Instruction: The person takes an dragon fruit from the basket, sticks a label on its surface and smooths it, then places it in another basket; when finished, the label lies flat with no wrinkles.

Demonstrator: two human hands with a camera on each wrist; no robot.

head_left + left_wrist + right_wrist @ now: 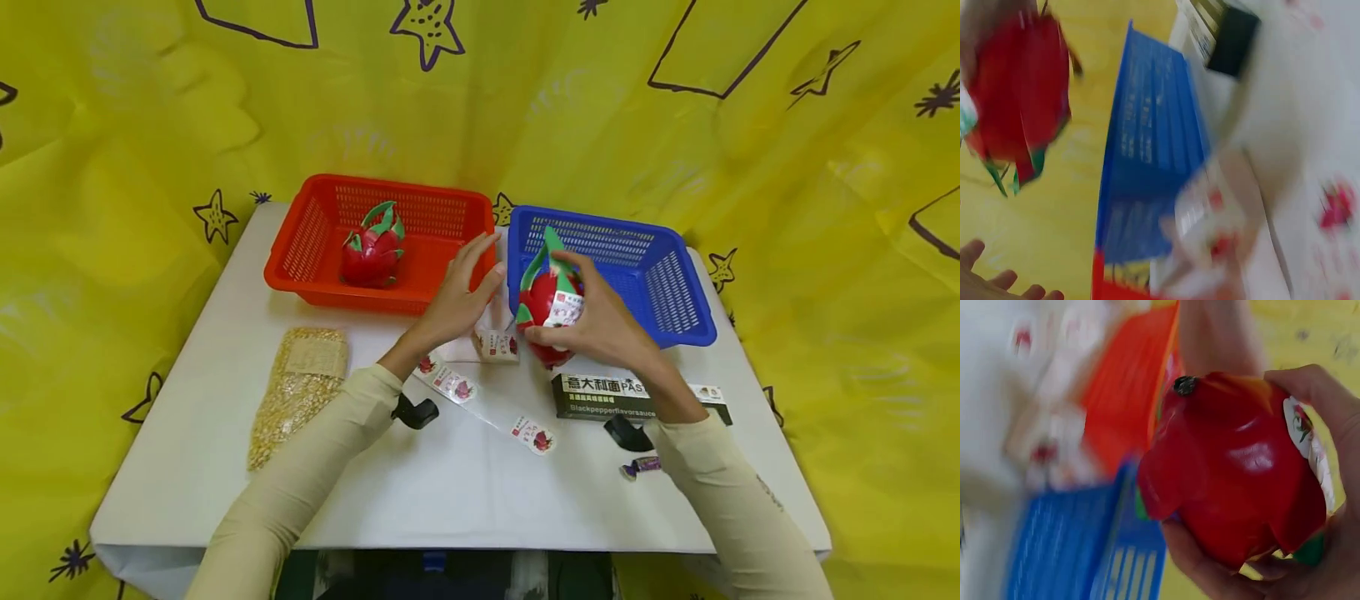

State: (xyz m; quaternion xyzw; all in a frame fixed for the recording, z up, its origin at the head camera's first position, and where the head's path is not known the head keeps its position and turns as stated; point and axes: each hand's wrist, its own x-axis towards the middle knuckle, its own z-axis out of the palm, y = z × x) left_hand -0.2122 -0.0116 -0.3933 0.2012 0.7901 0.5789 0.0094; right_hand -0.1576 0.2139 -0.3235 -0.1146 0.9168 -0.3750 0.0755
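My right hand (603, 321) grips a red dragon fruit (537, 304) with green leaf tips, held above the near left corner of the blue basket (697, 321). A white printed label (566, 309) sits on its side, and in the right wrist view the fingers wrap round the fruit (1229, 469). My left hand (457, 300) hovers by the right end of the red basket (360, 297), fingers extended and holding nothing. A second dragon fruit (371, 254) lies inside the red basket. Between the baskets sits a roll of fruit labels (497, 346), its strip (487, 408) trailing across the table.
At the left lies a clear bag of yellow kernels (300, 383). A dark pasta box (600, 408) lies in front of the blue basket, partly behind my right wrist. A small purple-wrapped item (641, 467) is near it. Yellow sheeting (480, 125) hangs behind the white table (450, 492).
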